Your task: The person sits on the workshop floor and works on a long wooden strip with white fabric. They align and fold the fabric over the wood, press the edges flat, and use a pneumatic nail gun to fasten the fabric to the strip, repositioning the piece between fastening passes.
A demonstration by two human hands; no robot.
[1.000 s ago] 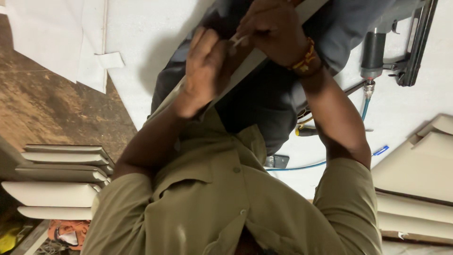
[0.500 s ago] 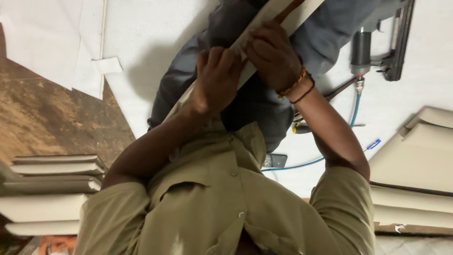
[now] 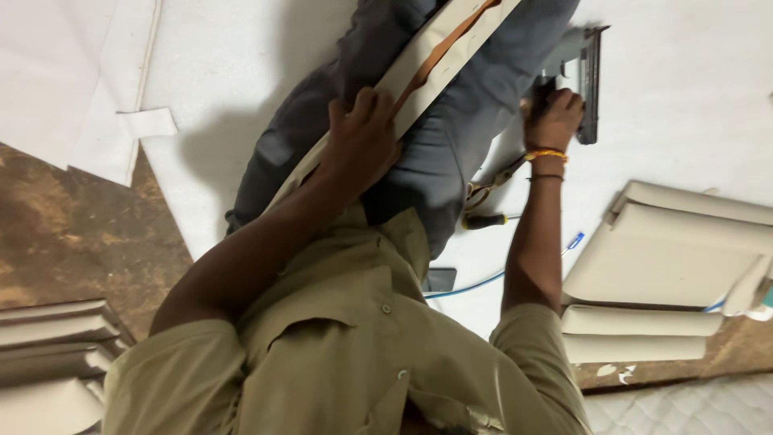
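head view: our left hand (image 3: 362, 141) grips a long cream padded panel (image 3: 419, 76); right hand (image 3: 551, 117) fingers curl round a dark pneumatic staple gun (image 3: 586, 80)

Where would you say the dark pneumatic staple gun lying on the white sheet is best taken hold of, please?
Grip the dark pneumatic staple gun by its handle, the stout part nearest the person, coming from the body's side. The long thin magazine lies on the far side and offers no firm grip. The right hand is already closed around that handle, while the left hand steadies the long cream upholstered strip across the lap.
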